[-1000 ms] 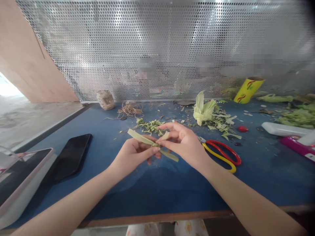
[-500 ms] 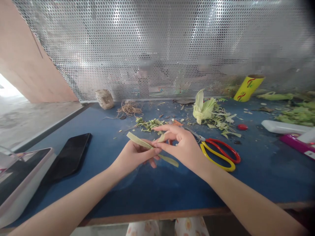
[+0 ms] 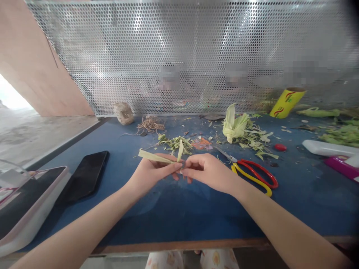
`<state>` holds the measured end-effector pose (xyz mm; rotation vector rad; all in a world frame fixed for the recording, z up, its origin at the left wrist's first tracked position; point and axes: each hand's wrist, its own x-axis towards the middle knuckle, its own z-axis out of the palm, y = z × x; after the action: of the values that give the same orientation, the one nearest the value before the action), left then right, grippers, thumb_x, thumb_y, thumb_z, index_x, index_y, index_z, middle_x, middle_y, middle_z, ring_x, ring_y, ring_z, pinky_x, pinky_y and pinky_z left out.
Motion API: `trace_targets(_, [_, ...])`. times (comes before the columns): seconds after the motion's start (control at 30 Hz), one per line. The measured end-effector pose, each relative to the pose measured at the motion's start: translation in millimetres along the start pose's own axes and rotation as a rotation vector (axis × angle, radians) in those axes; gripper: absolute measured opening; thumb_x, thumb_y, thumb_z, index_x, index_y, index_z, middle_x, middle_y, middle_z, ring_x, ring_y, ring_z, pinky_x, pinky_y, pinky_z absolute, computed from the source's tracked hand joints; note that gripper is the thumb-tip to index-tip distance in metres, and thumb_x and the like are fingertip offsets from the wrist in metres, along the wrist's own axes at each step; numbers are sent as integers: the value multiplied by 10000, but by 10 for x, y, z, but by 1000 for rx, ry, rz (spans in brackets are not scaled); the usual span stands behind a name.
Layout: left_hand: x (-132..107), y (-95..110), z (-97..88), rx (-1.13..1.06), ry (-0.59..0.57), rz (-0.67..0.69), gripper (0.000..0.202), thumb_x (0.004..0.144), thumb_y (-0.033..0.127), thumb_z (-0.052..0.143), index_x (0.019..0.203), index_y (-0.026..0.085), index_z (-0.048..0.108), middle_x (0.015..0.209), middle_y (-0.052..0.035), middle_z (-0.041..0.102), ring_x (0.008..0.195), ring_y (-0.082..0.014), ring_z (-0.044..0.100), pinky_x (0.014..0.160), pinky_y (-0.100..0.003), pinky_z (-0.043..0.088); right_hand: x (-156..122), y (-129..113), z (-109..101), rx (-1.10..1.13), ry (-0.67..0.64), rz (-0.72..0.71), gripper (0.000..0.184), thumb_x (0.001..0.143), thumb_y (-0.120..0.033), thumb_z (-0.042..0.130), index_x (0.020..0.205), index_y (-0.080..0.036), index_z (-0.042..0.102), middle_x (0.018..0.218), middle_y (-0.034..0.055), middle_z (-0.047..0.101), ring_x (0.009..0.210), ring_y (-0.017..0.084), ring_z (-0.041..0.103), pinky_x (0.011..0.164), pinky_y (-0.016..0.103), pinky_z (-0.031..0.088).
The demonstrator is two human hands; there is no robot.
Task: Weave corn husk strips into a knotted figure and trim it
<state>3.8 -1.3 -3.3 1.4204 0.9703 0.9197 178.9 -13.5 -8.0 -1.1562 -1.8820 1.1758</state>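
My left hand (image 3: 153, 172) and my right hand (image 3: 206, 171) meet fingertip to fingertip above the blue table (image 3: 179, 209). Both pinch pale green leaf strips (image 3: 157, 157). One long strip runs left from the pinch over my left fingers. A shorter strip stands up from the pinch point. My right fingers are curled closed around the strip's other end, which is hidden. Red and yellow scissors (image 3: 252, 173) lie just right of my right hand, untouched.
A black phone (image 3: 85, 175) and a white-rimmed device (image 3: 25, 201) lie at the left. Leaf scraps (image 3: 175, 143), a husk bundle (image 3: 237, 127), a coil of fibre (image 3: 150, 124), a yellow cup (image 3: 286, 102) and white and pink items (image 3: 333, 153) are spread along the back and right. A perforated metal screen (image 3: 179, 56) stands behind.
My right hand has closed from spread fingers into a pinch and moved down. The strip end that hung toward me is gone from sight, and a short strip now points up.
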Motion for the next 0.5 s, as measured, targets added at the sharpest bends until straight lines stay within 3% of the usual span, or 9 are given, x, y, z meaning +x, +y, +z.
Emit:
trace_targets(0.1, [-12, 23, -5, 6, 15, 1, 103, 619, 197, 704, 652, 118, 646, 509, 6, 645, 427, -103, 580, 426, -185, 451, -10, -34, -15, -42, -49, 1, 216, 776, -358, 528, 667, -172, 544, 608, -6, 603, 583, 104, 556, 559, 218, 411])
trace_targets(0.3, [-11, 55, -74, -25, 61, 49, 113, 646, 219, 688, 626, 120, 636, 478, 20, 616, 330, -65, 503, 341, -163, 398, -22, -59, -101, -83, -51, -35, 206, 792, -342, 511, 671, -177, 538, 630, -3, 608, 592, 101, 551, 572, 220, 418])
trace_targets(0.4, [2, 53, -97, -60, -55, 35, 153, 673, 225, 674, 776, 121, 629, 533, 12, 640, 336, -72, 513, 348, -177, 413, -25, -30, -84, -71, -16, -64, 168, 791, -352, 521, 837, -193, 546, 767, 10, 611, 680, 110, 549, 617, 236, 431])
trace_targets(0.5, [1, 38, -87, -100, -157, 12, 352, 691, 244, 668, 993, 155, 510, 537, 35, 637, 328, -89, 525, 346, -185, 417, -32, -10, -33, -48, -11, -97, 365, 748, -411, 573, 1048, -221, 493, 876, 22, 577, 725, 118, 528, 643, 252, 440])
